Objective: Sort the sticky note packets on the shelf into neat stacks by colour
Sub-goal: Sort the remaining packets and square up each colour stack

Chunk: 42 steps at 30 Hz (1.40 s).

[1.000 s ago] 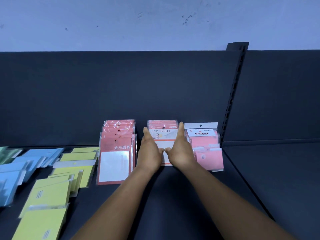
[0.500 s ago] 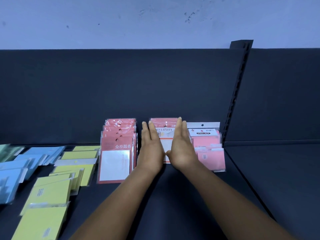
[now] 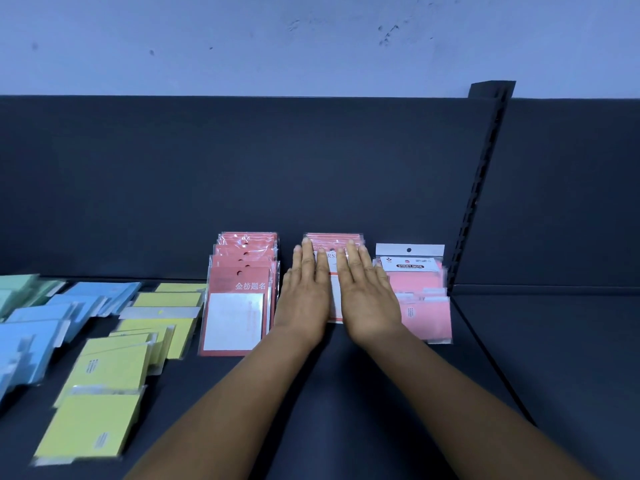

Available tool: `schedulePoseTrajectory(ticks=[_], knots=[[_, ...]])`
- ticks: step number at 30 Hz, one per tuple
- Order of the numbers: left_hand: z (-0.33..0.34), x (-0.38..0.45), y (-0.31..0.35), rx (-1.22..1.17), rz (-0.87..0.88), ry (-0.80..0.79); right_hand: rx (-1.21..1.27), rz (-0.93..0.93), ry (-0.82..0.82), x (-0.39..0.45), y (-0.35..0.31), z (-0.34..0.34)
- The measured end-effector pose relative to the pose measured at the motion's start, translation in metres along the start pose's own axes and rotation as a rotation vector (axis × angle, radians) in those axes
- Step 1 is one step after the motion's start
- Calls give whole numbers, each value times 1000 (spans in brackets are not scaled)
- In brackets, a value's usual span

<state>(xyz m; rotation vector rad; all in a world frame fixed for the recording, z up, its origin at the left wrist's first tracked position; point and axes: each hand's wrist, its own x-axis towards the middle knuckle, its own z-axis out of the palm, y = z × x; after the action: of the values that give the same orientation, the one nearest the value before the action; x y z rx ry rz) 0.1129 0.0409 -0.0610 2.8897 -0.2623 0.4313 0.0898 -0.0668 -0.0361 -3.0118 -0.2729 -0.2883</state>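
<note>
Both hands flattened since a second ago: left hand (image 3: 306,293) and right hand (image 3: 365,296) lie palm-down, fingers straight, gripping nothing, on middle pink stack (image 3: 334,244), frame centre. Right pack (image 3: 412,271) reads "STICKY NOTE".

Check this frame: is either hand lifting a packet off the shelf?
No. The left hand and the right hand lie flat, fingers extended, on the middle red stack, and nothing is gripped or raised.

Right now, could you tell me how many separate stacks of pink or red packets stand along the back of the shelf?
3: the left stack, the middle stack under both flat hands, and the right stack beside the upright. Packets within each overlap, so their number is unclear.
</note>
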Motion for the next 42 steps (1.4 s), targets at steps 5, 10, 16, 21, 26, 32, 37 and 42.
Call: schedulePoseTrajectory(ticks=[5,10,16,21,26,32,37,42], knots=[[-12,-8,4,-6,-8,-13,44,-28,38,-2,2,0],[-36,-29,-11,-48,-54,32,159,-115,69,-7,-12,-3],[-61,-49,-62,-91,-228,62,312,-233,32,-15,-60,-2],[-60,-54,-102,-238,-284,-43,316,-117,-22,-7,-101,11],[-53,-39,-125,-405,-226,-116,393,122,-76,8,-128,18],[-53,-18,-136,-511,-181,-68,515,242,-17,26,-136,22],[-54,-2,-146,-602,-257,-104,678,315,0,42,-135,25],[-52,7,-153,-689,-265,-161,754,313,-48,53,-129,31]])
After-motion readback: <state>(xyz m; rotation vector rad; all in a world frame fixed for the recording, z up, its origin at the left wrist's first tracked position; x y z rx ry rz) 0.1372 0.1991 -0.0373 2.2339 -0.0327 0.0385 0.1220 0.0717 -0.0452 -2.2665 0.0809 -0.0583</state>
